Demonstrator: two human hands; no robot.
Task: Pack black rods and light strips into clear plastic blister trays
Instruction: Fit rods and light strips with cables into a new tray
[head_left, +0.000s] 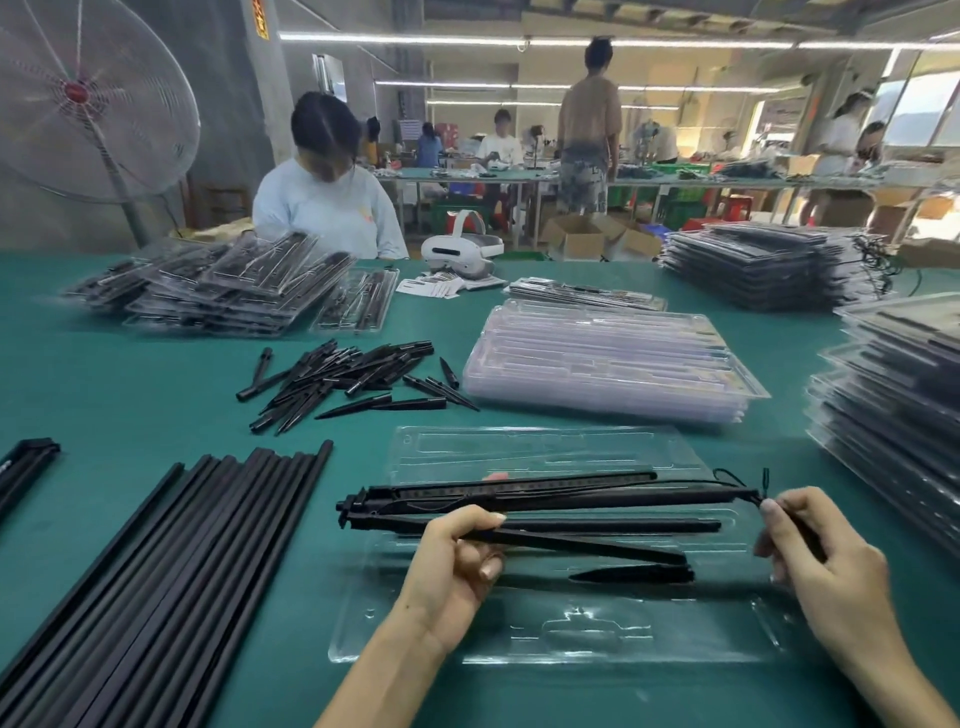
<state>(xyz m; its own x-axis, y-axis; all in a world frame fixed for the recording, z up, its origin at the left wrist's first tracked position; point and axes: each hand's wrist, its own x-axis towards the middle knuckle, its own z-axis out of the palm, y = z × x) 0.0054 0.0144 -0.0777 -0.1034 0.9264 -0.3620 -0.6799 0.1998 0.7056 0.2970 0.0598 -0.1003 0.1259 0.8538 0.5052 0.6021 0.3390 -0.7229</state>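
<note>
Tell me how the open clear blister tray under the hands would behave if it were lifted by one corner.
The clear blister tray looks like thin moulded film, so it would probably flex and sag rather than stay flat. It seems very light, so it may slide on the green table when nudged. The loose black spike in it could well slip out.

I sit at a green-topped table (130, 395) in a long workshop, a big pedestal fan (88, 104) against the grey wall (228, 130) on my left, tube lights (519, 39) along the ceiling, more green benches (467, 176) behind, and bright windows (924, 104) far right.
</note>
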